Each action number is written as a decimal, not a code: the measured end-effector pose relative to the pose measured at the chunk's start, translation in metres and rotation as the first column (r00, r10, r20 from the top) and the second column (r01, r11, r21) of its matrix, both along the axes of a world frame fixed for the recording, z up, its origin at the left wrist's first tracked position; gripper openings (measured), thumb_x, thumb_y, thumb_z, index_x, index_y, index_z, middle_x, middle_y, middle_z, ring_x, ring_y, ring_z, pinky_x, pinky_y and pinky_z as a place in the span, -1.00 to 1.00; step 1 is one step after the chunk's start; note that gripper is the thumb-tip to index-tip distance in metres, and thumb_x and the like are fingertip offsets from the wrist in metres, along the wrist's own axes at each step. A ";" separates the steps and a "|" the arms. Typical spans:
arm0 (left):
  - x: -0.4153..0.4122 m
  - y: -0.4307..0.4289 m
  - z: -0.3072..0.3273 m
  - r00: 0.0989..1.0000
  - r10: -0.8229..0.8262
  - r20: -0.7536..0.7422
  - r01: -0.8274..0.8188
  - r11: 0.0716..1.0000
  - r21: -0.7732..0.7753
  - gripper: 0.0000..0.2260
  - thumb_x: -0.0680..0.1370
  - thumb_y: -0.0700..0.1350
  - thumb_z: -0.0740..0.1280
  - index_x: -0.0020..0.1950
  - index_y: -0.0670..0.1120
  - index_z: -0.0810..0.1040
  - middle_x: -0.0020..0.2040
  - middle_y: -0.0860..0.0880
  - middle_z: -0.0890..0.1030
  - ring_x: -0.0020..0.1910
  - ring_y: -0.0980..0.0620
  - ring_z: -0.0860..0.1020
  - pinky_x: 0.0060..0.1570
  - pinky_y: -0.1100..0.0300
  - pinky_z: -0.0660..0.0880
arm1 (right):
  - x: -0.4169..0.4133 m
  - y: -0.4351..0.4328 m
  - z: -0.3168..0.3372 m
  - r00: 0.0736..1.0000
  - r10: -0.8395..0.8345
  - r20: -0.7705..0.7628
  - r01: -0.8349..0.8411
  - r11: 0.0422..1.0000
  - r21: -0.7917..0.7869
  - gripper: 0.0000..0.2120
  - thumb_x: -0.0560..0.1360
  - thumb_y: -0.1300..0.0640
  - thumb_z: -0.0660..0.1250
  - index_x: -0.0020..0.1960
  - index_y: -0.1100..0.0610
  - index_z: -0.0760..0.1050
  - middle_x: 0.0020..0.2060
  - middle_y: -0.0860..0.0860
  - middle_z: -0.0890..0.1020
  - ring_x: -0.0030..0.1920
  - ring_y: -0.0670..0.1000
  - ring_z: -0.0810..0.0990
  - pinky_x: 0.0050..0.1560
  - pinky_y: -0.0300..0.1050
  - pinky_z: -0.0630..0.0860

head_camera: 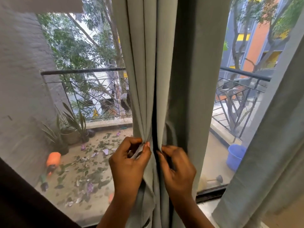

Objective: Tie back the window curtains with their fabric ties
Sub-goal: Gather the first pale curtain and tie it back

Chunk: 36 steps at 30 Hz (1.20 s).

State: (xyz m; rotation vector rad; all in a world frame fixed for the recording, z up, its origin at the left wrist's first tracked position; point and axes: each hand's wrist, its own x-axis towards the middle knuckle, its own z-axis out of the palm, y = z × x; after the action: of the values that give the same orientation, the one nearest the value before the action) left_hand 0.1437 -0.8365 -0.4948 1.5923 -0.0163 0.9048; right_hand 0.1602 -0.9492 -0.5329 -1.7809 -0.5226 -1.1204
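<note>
A grey-green curtain (164,71) hangs gathered in folds down the middle of the window. My left hand (130,163) pinches the folds on the left of a dark gap, with a pale strip of fabric (137,153) between its fingers that may be the tie. My right hand (177,168) grips the curtain edge on the right of that gap. Both hands sit close together at waist height. A second curtain (271,145) of the same colour hangs at the right edge.
Behind the mesh screen lies a balcony floor (88,175) strewn with leaves, potted plants (70,129) and an orange object (53,158). A black railing (85,71) runs across. A blue bucket (235,157) stands at the right. A dark shape (24,203) fills the lower left corner.
</note>
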 end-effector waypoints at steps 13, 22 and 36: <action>-0.005 -0.003 0.009 0.991 -0.134 -0.032 0.133 0.991 -0.031 -0.94 0.39 -0.21 0.46 -0.21 -0.07 0.63 -0.28 0.07 0.66 -0.25 0.20 0.61 -0.17 0.38 0.50 | -0.002 0.004 0.016 0.993 0.097 -0.068 -0.094 0.994 0.052 -0.73 0.51 0.15 0.30 0.21 0.04 0.55 0.00 -0.13 0.58 0.02 -0.28 0.54 0.06 -0.38 0.48; 0.001 0.003 0.017 0.985 -0.153 -0.078 0.151 0.988 -0.032 -0.77 0.31 -0.03 0.47 -0.09 -0.09 0.66 -0.23 0.03 0.70 -0.24 0.13 0.65 -0.16 0.29 0.57 | 0.008 -0.001 0.019 0.969 0.204 -0.138 -0.218 0.971 -0.097 -0.74 0.52 0.16 0.25 0.17 0.12 0.58 0.00 -0.10 0.53 0.02 -0.33 0.48 0.05 -0.45 0.43; 0.004 0.009 0.010 0.999 0.031 0.011 -0.032 0.994 0.105 -0.90 0.42 -0.08 0.43 -0.12 0.12 0.62 -0.23 0.19 0.67 -0.22 0.22 0.64 -0.13 0.36 0.52 | 0.038 -0.050 0.027 0.917 -0.391 0.072 0.396 0.915 -0.076 -0.65 0.46 0.11 0.25 0.22 0.14 0.36 0.05 0.15 0.53 0.03 0.10 0.42 0.01 -0.01 0.43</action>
State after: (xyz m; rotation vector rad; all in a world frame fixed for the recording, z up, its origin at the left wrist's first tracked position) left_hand 0.1479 -0.8275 -0.4847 1.6902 -0.0466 0.9487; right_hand 0.1982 -0.9993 -0.5055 -1.9935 -0.2496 -1.4440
